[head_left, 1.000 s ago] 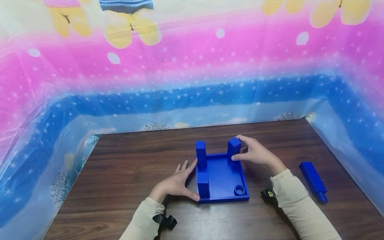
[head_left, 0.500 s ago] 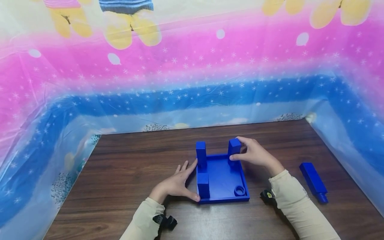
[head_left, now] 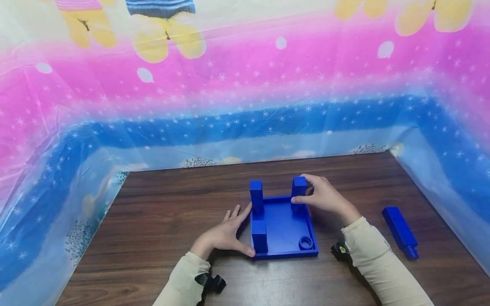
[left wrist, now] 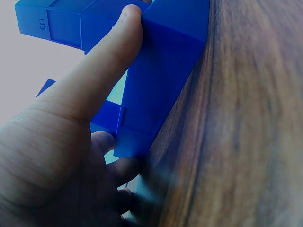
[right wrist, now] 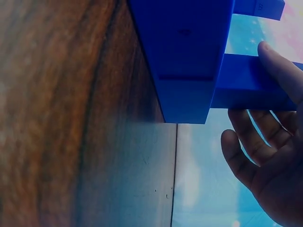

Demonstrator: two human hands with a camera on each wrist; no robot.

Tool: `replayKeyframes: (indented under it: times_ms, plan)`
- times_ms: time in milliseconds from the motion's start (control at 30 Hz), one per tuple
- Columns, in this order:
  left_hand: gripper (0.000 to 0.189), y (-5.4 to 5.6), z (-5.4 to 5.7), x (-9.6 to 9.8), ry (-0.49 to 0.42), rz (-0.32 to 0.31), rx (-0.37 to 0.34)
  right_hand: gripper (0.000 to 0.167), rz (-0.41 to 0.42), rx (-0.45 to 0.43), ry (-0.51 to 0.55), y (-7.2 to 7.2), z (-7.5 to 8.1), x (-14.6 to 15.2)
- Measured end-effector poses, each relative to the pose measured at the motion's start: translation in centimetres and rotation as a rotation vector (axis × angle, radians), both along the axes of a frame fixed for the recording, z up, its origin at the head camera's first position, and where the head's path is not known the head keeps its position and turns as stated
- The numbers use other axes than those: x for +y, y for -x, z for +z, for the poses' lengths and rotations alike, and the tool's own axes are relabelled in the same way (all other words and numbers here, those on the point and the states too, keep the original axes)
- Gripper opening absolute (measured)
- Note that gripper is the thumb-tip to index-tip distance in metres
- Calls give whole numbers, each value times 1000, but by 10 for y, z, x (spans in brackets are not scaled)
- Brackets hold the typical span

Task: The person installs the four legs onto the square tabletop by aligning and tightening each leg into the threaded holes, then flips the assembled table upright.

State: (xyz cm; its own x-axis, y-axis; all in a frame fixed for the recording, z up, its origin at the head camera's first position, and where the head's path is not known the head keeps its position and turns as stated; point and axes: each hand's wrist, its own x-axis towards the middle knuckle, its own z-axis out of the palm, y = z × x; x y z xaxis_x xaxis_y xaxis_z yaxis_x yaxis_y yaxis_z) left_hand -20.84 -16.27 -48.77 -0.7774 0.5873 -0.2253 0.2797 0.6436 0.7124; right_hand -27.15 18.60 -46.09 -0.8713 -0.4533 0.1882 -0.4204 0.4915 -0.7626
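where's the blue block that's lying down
In the head view, the block lies on the table at the right, beside the right sleeve, apart from the tray.

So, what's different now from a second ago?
The far right post has turned in place, its faces now nearly squared to the tray; the right hand gripping it shifted slightly left. Nothing was released. The left hand at the tray's left side, other standing posts and loose post stayed put.
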Motion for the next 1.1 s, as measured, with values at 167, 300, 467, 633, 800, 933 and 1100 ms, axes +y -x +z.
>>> replayKeyframes:
  times_ms: [167,300,467,633,800,933,1100]
  plan:
    - [138,0,0,1,4,-1,2,31,-14,-16,-20,-1,-1,0]
    - [138,0,0,1,7,-5,2,30,-31,2,-73,-1,-3,0]
    - [138,1,0,2,4,-11,0,31,-50,30,-104,-2,-3,-1]
    - [138,1,2,2,10,-7,-4,34,-67,4,-93,-5,0,-3]
    - [137,-1,2,3,17,5,-11,34,-87,-20,-76,-9,2,-5]
    - [136,-1,2,3,25,7,-16,37,-110,-16,-81,-11,2,-7]
    - [136,0,0,3,13,1,-17,39,-126,-2,-89,-11,1,-7]
